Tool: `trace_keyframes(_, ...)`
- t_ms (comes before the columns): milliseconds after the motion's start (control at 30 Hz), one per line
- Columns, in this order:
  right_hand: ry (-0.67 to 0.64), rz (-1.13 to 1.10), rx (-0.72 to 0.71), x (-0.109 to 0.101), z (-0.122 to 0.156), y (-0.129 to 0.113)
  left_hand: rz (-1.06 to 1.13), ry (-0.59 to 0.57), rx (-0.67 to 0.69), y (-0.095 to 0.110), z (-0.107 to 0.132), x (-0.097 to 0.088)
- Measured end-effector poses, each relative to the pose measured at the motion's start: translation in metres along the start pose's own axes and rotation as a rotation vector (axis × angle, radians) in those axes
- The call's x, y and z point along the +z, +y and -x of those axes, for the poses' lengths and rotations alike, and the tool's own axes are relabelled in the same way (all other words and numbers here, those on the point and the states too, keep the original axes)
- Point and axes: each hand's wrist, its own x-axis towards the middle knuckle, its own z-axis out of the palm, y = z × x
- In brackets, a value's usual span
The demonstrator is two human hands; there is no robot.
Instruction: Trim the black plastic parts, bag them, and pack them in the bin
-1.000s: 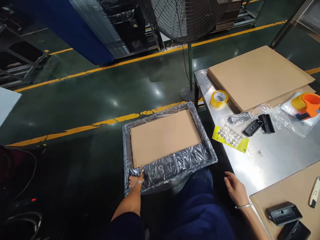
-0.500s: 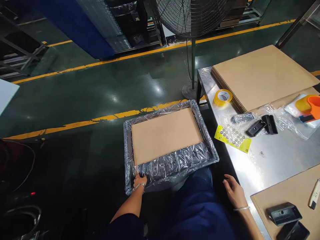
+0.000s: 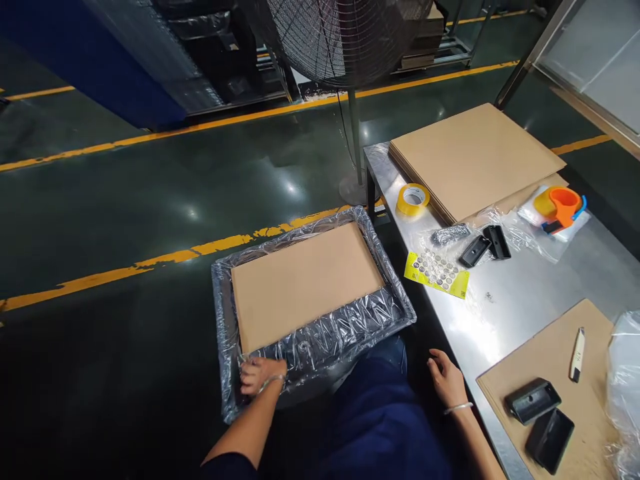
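A crate lined with clear plastic film (image 3: pixel 400 307) stands on the floor beside my knees, with a brown cardboard sheet (image 3: pixel 305 283) lying inside it. My left hand (image 3: pixel 260 373) rests on the film at the crate's near left corner, its fingers bent against the plastic. My right hand (image 3: pixel 447 378) hovers at the near edge of the steel table (image 3: pixel 505 313), fingers loosely curled and holding nothing. Two black plastic parts (image 3: pixel 543 417) lie on a cardboard sheet (image 3: pixel 555 353) to the right of that hand.
The table also holds a stack of cardboard sheets (image 3: pixel 475 157), a yellow tape roll (image 3: pixel 413 199), an orange tape dispenser (image 3: pixel 560 205), a yellow sticker sheet (image 3: pixel 437 272), black parts on a plastic bag (image 3: pixel 485 243) and a white marker (image 3: pixel 577 345). A floor fan (image 3: pixel 345 40) stands behind the crate.
The view has swung so everything sits further left. My left hand has slid a little along the film at the crate's near left corner. My right hand stays by the table edge.
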Motion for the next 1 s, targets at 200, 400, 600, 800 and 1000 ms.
trace_keyframes(200,0.010,0.034,0.035,-0.005,0.004,0.011,-0.076,-0.112,0.847,0.138,0.069,0.048)
trace_keyframes(400,-0.029,0.023,0.105,-0.010,0.005,0.022,-0.109,-0.281,1.315,0.201,0.116,0.080)
trace_keyframes(600,-0.064,-0.071,0.147,0.000,0.006,0.045,-0.101,-0.203,1.248,0.175,0.100,0.068)
trace_keyframes(800,-0.103,-0.086,0.124,0.010,-0.002,0.049,-0.140,-0.208,1.043,0.145,0.082,0.073)
trace_keyframes(1000,-0.087,-0.061,0.090,0.002,-0.011,0.041,-0.106,-0.087,0.750,0.128,0.083,0.070)
